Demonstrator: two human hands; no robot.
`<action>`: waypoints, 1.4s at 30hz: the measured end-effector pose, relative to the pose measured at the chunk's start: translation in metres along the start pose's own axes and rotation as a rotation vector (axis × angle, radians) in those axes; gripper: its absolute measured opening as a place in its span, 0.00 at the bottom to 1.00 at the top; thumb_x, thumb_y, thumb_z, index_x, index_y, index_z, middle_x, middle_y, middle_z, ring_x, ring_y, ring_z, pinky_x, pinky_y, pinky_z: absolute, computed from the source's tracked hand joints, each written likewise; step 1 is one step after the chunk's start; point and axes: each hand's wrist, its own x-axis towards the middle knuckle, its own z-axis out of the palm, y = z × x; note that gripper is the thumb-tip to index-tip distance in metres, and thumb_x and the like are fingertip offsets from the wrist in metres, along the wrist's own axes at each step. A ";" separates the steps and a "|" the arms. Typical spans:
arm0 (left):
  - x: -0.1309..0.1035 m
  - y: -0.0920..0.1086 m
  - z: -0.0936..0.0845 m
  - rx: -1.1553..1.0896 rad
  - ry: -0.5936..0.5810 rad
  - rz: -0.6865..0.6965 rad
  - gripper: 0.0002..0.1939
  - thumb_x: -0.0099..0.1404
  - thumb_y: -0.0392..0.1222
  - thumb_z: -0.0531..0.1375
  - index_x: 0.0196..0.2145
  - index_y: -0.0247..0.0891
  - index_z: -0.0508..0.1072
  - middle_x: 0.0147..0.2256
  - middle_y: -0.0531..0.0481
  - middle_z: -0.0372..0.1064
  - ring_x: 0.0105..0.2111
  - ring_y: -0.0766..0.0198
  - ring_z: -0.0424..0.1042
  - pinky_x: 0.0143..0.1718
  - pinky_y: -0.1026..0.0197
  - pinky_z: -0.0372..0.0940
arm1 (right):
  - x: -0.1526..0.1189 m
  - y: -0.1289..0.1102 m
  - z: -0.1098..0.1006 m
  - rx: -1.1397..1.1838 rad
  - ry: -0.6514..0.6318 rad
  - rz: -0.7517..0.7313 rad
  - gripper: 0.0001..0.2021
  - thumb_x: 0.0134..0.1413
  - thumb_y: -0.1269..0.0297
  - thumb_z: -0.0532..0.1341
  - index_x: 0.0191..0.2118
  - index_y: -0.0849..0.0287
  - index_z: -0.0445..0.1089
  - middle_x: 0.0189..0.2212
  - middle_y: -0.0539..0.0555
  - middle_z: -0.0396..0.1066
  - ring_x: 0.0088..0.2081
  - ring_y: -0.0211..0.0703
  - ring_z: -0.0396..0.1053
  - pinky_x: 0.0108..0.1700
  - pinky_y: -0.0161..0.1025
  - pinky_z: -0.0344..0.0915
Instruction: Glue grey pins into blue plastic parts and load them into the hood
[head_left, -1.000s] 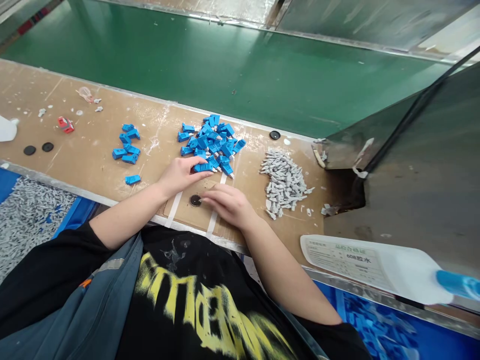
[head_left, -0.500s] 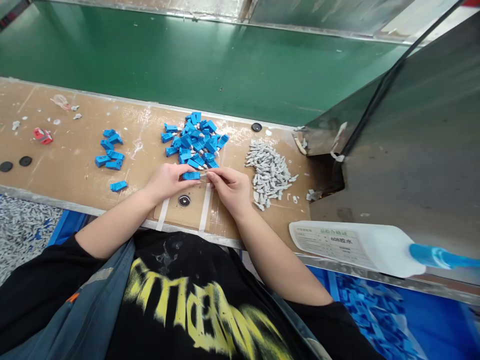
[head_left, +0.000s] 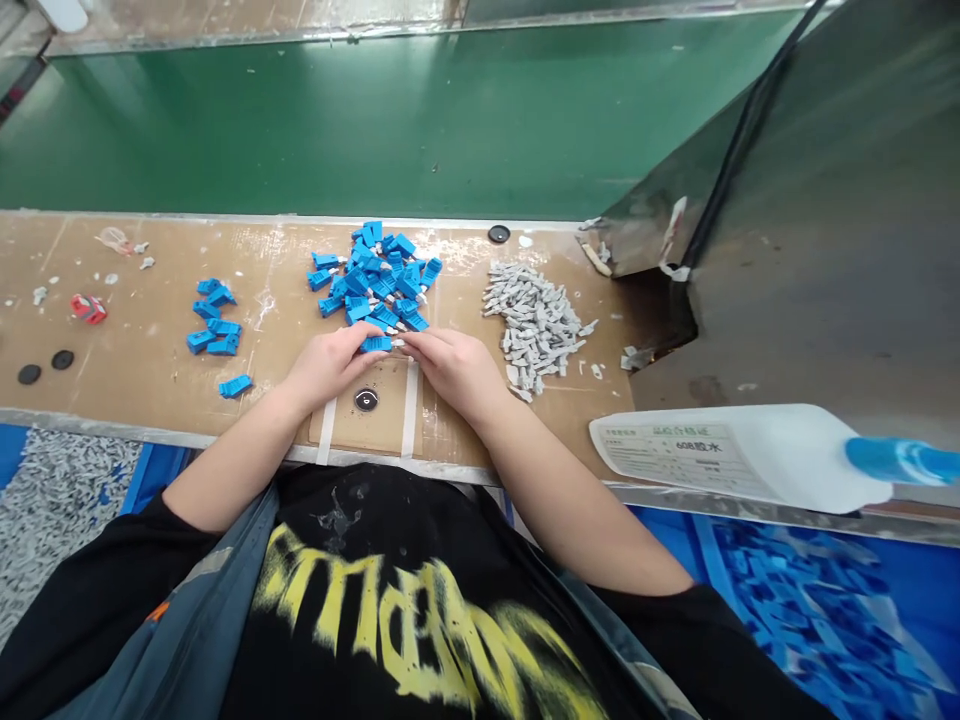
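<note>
My left hand (head_left: 330,364) pinches a small blue plastic piece (head_left: 376,344) between thumb and fingers. A pale tip sticks out of the piece's right end. My right hand (head_left: 459,368) is closed against that tip; whether it grips the tip or something else is hidden. Just beyond my hands lies a heap of blue pieces (head_left: 375,275), some with light grey tips. To the right of it spreads a pile of grey parts (head_left: 536,325). A small round black dish (head_left: 366,400) sits on the cardboard nearer to me.
Several loose blue pieces (head_left: 217,325) lie at the left, near a red object (head_left: 88,308). A white bottle (head_left: 690,455) with a blue cap lies at the right edge, beside a metal panel (head_left: 817,250). Behind runs a green surface (head_left: 337,130).
The camera view has shifted and tilted. My right fingers have come closer around the right end of the blue piece, which stays in my left hand.
</note>
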 end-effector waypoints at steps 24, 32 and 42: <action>0.002 -0.007 0.004 0.090 -0.014 -0.012 0.21 0.76 0.58 0.57 0.53 0.39 0.75 0.41 0.46 0.78 0.34 0.59 0.74 0.42 0.59 0.67 | 0.001 0.007 0.028 0.034 0.136 -0.202 0.12 0.75 0.68 0.54 0.45 0.62 0.75 0.35 0.57 0.77 0.36 0.43 0.70 0.38 0.38 0.60; 0.009 0.017 -0.039 0.309 0.013 -0.118 0.18 0.75 0.58 0.59 0.54 0.47 0.77 0.38 0.50 0.79 0.34 0.56 0.76 0.36 0.59 0.62 | 0.013 0.007 -0.021 -0.287 0.017 0.070 0.16 0.76 0.59 0.55 0.53 0.58 0.78 0.43 0.60 0.78 0.42 0.47 0.72 0.39 0.40 0.59; 0.056 -0.012 -0.104 0.425 -0.039 -0.251 0.25 0.72 0.55 0.60 0.65 0.53 0.71 0.49 0.48 0.79 0.41 0.52 0.77 0.42 0.56 0.67 | 0.025 0.032 -0.069 -0.439 -0.168 0.570 0.20 0.70 0.75 0.49 0.51 0.69 0.79 0.53 0.72 0.73 0.54 0.60 0.72 0.53 0.50 0.64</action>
